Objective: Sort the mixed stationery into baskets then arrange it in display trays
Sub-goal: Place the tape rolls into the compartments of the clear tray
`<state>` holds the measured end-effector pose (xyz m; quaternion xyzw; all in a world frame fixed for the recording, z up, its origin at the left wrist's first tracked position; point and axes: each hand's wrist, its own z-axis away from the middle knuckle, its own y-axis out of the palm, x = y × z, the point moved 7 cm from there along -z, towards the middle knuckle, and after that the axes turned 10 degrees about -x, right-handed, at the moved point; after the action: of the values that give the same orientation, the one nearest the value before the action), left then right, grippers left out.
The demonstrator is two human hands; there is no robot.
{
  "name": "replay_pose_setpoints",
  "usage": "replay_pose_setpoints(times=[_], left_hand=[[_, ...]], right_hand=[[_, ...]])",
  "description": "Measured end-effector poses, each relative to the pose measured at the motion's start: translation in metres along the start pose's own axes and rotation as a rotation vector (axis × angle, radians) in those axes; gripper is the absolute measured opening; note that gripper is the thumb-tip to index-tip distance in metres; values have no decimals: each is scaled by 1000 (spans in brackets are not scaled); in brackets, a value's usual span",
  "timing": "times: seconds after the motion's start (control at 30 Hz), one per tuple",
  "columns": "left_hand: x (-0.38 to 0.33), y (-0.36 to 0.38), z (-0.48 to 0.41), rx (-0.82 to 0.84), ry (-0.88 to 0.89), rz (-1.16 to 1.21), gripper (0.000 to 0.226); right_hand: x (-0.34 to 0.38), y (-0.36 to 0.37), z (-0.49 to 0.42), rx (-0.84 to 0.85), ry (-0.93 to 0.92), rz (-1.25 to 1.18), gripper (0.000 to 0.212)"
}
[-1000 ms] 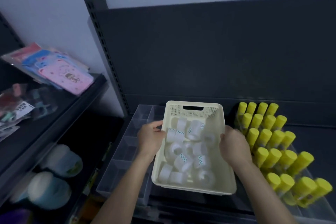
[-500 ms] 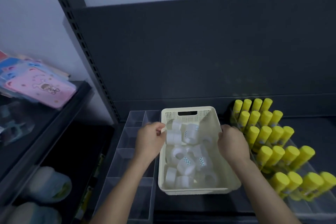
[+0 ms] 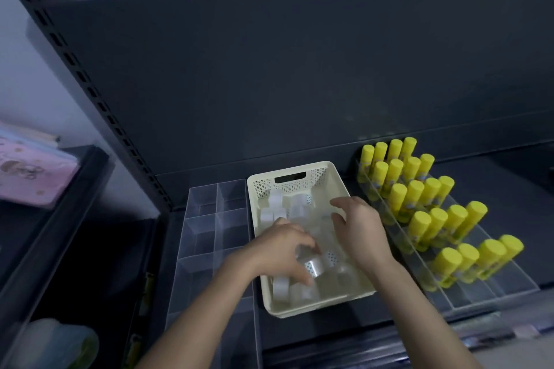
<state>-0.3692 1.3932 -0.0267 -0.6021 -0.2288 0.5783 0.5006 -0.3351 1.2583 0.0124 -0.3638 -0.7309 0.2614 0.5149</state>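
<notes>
Down on the dark metal shelf [image 3: 314,328], seen from the head camera, a cream plastic basket with perforated walls [image 3: 318,177] sits between a clear divided plastic tray [image 3: 209,220] on its left and a clear stepped tray [image 3: 494,289] on its right. The basket is turned slightly askew. It holds a loose jumble of clear tape rolls [image 3: 275,213], some with dotted labels. Both hands reach into it. The left hand [image 3: 278,252] is low in the near half of the basket, its fingers [image 3: 305,244] and thumb curled round a shiny roll [image 3: 313,267], though motion blur softens the grip. The right hand [image 3: 359,231] hovers palm down over the middle of the rolls, fingers [image 3: 341,204] spread wide and loosely bent, holding nothing. Yellow-capped glue sticks [image 3: 419,198] stand upright in rows on the stepped tray, filling its steps. At the far left, on a neighbouring dark shelf, lie pink and blue flat packets [image 3: 27,177], partly cut off by the edge.
</notes>
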Motion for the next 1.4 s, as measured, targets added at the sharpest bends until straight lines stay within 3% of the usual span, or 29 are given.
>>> replay_pose_setpoints(times=[0.1, 0.27, 0.47, 0.57, 0.7, 0.87, 0.97, 1.13, 1.4], left_hand=[[7, -6, -2, -66, -66, 157, 45], [2, 4, -1, 4, -21, 84, 74], [-4, 13, -10, 61, 58, -1, 68], [-17, 7, -17, -50, 96, 41, 64], [-10, -18, -18, -301, -3, 288, 70], [27, -56, 0, -607, -121, 432, 64], [53, -70, 17, -740, -218, 428, 60], [91, -80, 44, -871, -374, 371, 62], [142, -92, 70, -867, -529, 252, 58]], right_hand=[[5, 9, 10, 39, -84, 38, 35], [-2, 25, 10, 128, -81, 75, 42], [-13, 22, 3, 115, -50, 101, 37], [-23, 14, -1, 114, -51, 135, 39], [-21, 5, -6, 101, -88, 102, 36], [2, 31, -4, 267, -97, 13, 37], [20, 43, -10, 280, -151, 37, 35], [51, 72, -21, 355, -251, 166, 32], [60, 103, -20, 422, -315, 440, 32]])
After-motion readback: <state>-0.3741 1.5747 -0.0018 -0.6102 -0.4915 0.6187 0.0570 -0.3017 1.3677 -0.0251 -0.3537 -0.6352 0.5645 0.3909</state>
